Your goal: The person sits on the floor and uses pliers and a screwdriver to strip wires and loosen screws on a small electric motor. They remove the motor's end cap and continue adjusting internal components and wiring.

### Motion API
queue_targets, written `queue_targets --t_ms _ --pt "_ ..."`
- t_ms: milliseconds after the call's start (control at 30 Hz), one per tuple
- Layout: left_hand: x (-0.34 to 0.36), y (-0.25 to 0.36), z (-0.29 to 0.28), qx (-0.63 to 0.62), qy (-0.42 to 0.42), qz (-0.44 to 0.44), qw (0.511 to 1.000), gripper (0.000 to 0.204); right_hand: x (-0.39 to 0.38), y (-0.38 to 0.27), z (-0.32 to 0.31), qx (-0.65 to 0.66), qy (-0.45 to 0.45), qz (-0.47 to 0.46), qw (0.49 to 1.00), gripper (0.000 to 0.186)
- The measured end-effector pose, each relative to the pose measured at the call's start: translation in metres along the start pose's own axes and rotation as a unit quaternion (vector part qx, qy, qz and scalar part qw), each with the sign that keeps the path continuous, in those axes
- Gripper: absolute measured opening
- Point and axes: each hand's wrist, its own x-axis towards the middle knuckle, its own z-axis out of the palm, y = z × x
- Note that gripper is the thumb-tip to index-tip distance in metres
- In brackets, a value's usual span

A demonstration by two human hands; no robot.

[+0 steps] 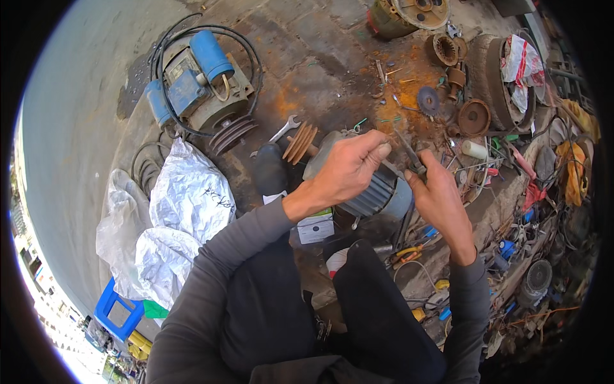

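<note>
both grips on pliers (409,155)

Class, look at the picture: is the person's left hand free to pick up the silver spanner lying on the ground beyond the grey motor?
Probably not as things stand: the left hand is closed on something small above the grey motor. The spanner itself lies uncovered beyond it.

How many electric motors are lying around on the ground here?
3, and the clutter may hide more. A blue motor lies at upper left, a grey finned motor sits under both hands, and an opened motor housing rests at the top edge.
</note>
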Motion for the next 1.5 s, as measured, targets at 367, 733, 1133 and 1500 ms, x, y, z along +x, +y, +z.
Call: queue_targets --t_ms 367,733,1133,1500 --pt "-0.027 -0.011 -0.076 0.131 0.048 0.023 0.99 0.019 0.055 0.142 0.02 -0.107 -0.013 0.12 0.987 0.043" --pt "-0.046 0.002 -0.077 0.124 -0.013 0.085 0.988 0.016 0.016 0.309 0.095 0.017 -0.104 0.282 0.954 0.044" --pt "-0.064 -0.027 -0.037 0.175 -0.091 0.207 0.958 0.033 -0.037 0.319 0.161 -0.083 -0.098 0.223 0.966 0.062" --pt "-0.056 -0.055 -0.036 0.256 0.073 0.114 0.957 0.016 0.044 0.148 0.07 0.226 0.007 0.097 0.969 0.043"
